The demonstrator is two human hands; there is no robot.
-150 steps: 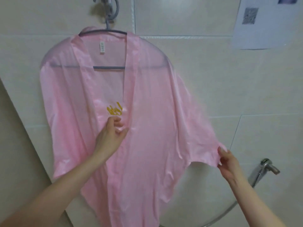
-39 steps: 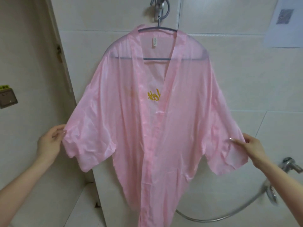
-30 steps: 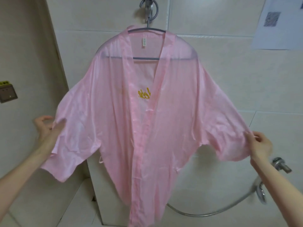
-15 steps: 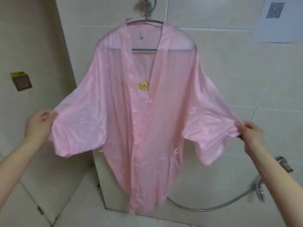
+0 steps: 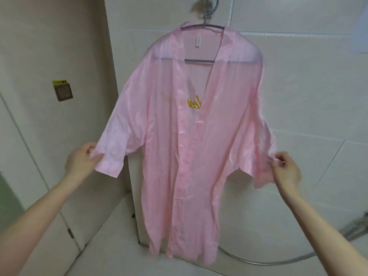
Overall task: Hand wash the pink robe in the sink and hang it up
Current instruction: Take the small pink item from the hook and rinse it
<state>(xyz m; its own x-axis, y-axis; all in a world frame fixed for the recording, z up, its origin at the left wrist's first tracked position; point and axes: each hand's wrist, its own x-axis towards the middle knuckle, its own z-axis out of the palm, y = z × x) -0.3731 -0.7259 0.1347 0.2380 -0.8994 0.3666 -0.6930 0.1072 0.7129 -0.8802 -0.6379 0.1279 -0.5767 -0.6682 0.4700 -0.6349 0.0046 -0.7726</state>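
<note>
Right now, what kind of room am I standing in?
Probably a bathroom or shower area: glossy tiled walls, a metal shower hose curving along the wall low on the right, and the pink robe hanging on a hanger from a wall hook.

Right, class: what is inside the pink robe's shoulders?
A grey hanger sits inside the pink robe: bar and top wire show at the open collar; the arms are faint shadows through fabric, tips hidden.

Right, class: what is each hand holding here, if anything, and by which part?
Both hold the pink robe: the left hand grips one sleeve's cuff edge, the right hand pinches the other sleeve's edge.
</note>
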